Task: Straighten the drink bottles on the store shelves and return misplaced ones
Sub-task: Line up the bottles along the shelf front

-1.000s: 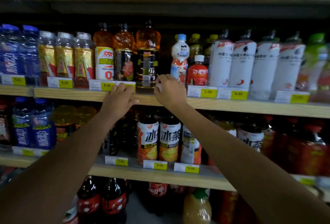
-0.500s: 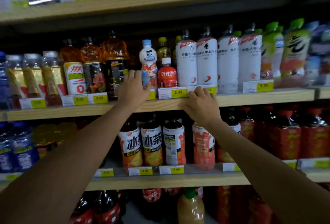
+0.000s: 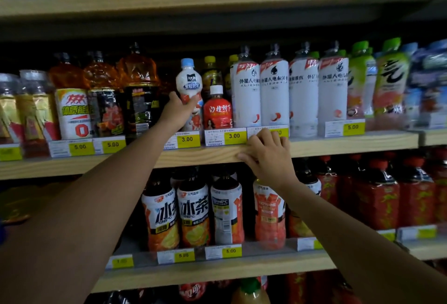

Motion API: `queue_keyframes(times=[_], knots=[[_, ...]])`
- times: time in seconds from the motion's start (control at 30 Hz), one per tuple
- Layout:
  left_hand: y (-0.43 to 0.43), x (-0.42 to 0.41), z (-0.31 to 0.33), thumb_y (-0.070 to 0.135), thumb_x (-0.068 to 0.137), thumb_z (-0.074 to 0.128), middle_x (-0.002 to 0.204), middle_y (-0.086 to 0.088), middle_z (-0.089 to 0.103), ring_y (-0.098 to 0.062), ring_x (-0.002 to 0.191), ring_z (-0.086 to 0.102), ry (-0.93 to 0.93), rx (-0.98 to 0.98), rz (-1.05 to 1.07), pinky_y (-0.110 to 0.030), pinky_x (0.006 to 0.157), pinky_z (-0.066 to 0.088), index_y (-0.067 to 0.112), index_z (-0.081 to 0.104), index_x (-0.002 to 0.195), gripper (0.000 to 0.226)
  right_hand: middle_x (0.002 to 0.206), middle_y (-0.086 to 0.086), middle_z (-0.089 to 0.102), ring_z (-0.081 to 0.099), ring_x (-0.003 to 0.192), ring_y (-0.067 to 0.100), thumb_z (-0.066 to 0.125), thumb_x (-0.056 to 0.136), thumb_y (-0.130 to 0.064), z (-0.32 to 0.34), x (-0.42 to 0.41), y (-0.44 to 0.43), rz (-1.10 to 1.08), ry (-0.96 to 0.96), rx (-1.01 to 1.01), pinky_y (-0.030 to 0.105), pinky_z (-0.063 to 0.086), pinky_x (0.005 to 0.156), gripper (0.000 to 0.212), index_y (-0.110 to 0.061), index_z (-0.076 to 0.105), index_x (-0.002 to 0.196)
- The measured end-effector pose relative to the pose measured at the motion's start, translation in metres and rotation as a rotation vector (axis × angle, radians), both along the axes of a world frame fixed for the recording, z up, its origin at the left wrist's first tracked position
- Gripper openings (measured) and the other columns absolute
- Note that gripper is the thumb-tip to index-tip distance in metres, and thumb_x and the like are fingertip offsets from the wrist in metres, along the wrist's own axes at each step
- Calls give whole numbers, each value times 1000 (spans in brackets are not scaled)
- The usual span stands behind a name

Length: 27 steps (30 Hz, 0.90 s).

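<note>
Our two hands
The left hand [image 3: 177,113] grips one milk bottle [image 3: 189,80]; the right hand [image 3: 268,156] curls over the shelf edge [image 3: 205,156], half hiding one price tag [image 3: 283,132].

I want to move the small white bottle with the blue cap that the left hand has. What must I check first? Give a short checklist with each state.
1. Grip: the left hand curls round the lower body of the white bottle. Ok.
2. Bottle standing roughly upright. Ok.
3. Room beside it: the red bottle stands very close on its right and could be knocked. Not ok.
4. Right hand carries no bottle; it holds the shelf edge. Ok.
5. The bottle belongs at the 3.00 tag: the tag's small print is unreadable. Cannot tell.
</note>
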State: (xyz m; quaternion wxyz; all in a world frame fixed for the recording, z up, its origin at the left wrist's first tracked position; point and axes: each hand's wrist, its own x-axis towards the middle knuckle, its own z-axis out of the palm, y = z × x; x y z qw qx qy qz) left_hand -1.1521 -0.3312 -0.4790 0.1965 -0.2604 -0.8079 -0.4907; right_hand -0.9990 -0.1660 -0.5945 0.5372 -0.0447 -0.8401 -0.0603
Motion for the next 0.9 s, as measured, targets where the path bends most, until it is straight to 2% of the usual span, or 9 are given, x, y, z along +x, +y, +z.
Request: queue_keyframes(times=[0.13,0.23,0.3,0.4,0.6,0.77,0.9], knots=[[5,-5,-3,44,90,55,118,-9,56,-17,88,51,4,104,-76,-29,73,40,6,39,125,54,88,10,55,50,79,29,57,86,-50,-1,0,1,-16,-8,1,39,37,73,42,-8,59,88],[-1,-2,-4,42,89,59,115,-7,58,-17,90,53,88,121,-50,-28,72,40,7,41,120,50,87,10,54,50,77,29,45,87,-55,-1,0,2,-43,-16,9,37,36,70,49,-9,59,88],[-7,3,-6,38,89,59,117,-7,57,-18,96,56,162,142,-81,-27,70,41,7,39,122,49,86,9,54,50,77,28,49,86,-54,-1,0,2,-52,-19,12,38,37,70,46,-9,58,87],[-16,13,-4,33,91,59,129,-8,53,-19,111,55,267,216,-128,-26,79,45,8,32,131,54,88,10,54,50,79,30,62,84,-47,-1,-2,1,-52,-34,-4,39,37,73,39,-8,58,88],[-25,43,12,28,90,59,136,-6,46,-17,122,49,331,366,-190,-32,96,46,13,27,135,57,109,7,48,42,98,26,42,89,-59,8,-4,5,-83,-209,-47,37,28,84,50,-14,52,109],[-24,85,24,28,89,61,133,-5,46,-12,115,48,484,345,-98,-21,87,42,13,29,134,58,120,7,43,39,108,27,37,90,-61,13,-1,-2,-95,-300,-97,38,28,91,55,-14,44,117],[-13,116,28,29,89,59,132,-5,48,-15,114,50,459,317,-50,-24,85,40,12,30,133,55,125,8,41,39,114,29,42,94,-46,14,18,7,-34,-364,3,39,29,92,44,-14,42,125]])
